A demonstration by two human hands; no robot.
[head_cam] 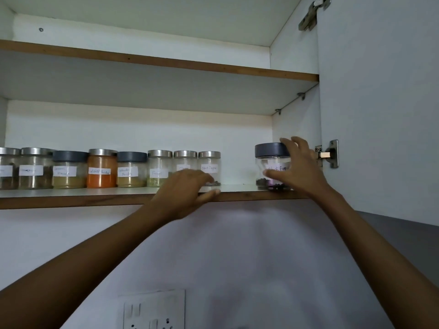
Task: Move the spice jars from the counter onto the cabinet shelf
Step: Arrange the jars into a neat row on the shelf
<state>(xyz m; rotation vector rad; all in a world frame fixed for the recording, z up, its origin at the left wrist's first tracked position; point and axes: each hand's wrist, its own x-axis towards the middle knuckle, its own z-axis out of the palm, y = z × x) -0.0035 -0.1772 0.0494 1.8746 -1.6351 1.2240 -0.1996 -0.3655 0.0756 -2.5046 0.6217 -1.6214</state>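
A row of several labelled spice jars stands on the lower cabinet shelf (95, 200), among them an orange-powder jar (102, 169) and a steel-lidded black pepper jar (209, 160) at the row's right end. Further right, apart from the row, a dark-lidded jar of peppercorns (270, 150) sits on the shelf. My right hand (301, 169) grips it, thumb on the front and fingers over the lid. My left hand (183, 188) rests on the shelf's front edge, just in front of the steel-lidded jars and hiding their lower parts.
The open cabinet door (380, 115) stands at the right, its hinge (329, 154) just behind my right hand. An upper shelf (166, 62) runs above with nothing on its visible part. A wall socket (154, 309) sits low on the wall below.
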